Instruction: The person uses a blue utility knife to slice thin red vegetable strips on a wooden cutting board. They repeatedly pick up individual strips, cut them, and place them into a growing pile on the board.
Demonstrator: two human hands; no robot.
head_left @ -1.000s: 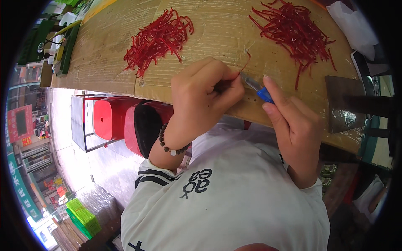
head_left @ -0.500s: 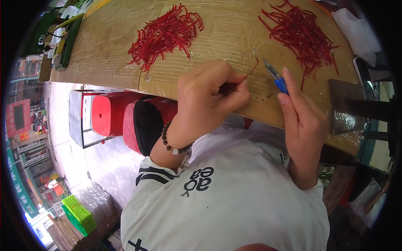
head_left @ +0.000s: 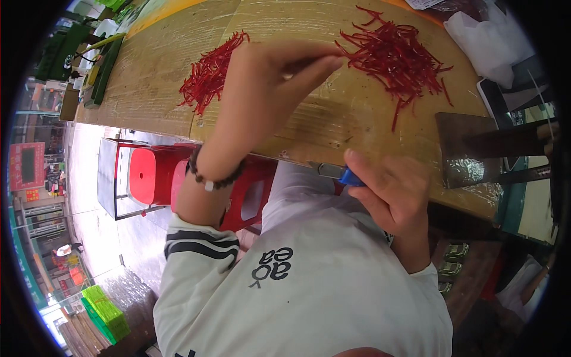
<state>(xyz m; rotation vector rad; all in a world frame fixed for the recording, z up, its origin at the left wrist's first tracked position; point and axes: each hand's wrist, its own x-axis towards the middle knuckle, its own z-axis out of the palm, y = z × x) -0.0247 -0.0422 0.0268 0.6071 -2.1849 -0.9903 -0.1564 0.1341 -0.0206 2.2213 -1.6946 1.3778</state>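
Note:
My left hand reaches across the table to the near left edge of the right pile of thin red chili peppers. Its thumb and forefinger are pinched together at the end of one chili. Lower, by the table's front edge, my right hand is closed round the blue handle of a small peeler, whose metal blade points left. A second pile of red chilies lies at the left, partly hidden behind my left hand and wrist.
Brown cardboard under clear film covers the table. A white plastic bag lies at the far right, above a dark flat panel. Red stools stand beyond the table's front edge, to the left.
My left hand has moved up and right to the right pile; the chili it held over the table no longer shows separately. My right hand has drawn the peeler down and left, toward my body.

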